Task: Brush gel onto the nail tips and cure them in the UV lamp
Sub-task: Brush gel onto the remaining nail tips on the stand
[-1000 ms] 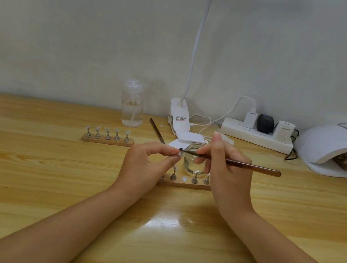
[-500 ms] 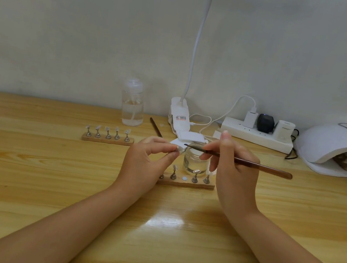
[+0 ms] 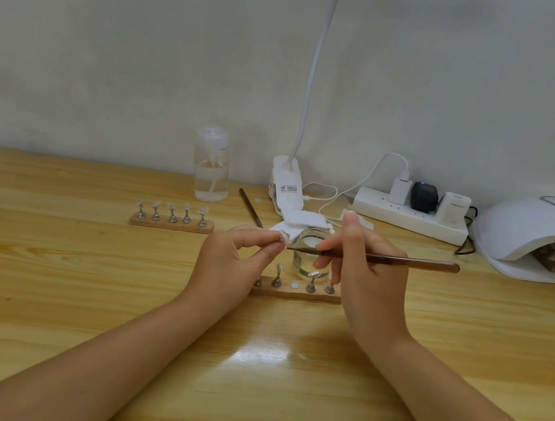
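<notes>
Pinched a nail tip (image 3: 283, 237) in left hand (image 3: 233, 262), gripped the gel brush (image 3: 382, 259) in right hand (image 3: 368, 278) at twelve o'clock above the wooden holder (image 3: 294, 293); risked flooding gel onto fingertips through an unsteady stroke.

Both forearms reach forward and angle inward, so the hands nearly meet. The left hand (image 3: 231, 263) is raised, thumb and forefinger pinching a nail tip (image 3: 283, 236) at their ends. The right hand (image 3: 366, 278), just beside it, grips a brush (image 3: 393, 260) pen-style, forefinger extended upward, the bristle end at the left fingertips.
</notes>
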Available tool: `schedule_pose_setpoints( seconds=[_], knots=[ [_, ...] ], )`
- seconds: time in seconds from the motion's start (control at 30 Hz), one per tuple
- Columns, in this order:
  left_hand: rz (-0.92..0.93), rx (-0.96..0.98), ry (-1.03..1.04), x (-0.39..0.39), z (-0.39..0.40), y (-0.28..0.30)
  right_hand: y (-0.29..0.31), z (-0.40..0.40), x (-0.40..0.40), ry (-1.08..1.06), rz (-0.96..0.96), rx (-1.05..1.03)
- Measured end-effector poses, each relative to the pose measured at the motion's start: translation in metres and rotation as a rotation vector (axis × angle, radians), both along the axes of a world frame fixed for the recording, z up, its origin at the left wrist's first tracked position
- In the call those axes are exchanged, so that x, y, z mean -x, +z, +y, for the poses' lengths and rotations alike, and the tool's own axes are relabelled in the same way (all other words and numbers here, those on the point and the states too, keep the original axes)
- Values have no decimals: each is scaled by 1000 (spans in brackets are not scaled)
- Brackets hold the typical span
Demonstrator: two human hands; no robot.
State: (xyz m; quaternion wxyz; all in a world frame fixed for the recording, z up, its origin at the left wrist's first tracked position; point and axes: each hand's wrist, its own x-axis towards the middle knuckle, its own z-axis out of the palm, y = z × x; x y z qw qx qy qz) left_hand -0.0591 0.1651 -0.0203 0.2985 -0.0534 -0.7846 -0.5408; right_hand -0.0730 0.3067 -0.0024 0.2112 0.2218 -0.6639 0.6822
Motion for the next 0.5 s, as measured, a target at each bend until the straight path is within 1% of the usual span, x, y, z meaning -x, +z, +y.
schedule_pose_setpoints(
  seconds=[0.17,0.33,0.5],
  knots=[
    [0,0,-20,1,0,-1,2,0,0,-11,2,32],
    [13,13,-34,1,0,-2,4,-4,-1,-8,-3,-19],
    [10,20,-29,2,-2,-3,1,-3,-1,7,-27,26]
  ],
)
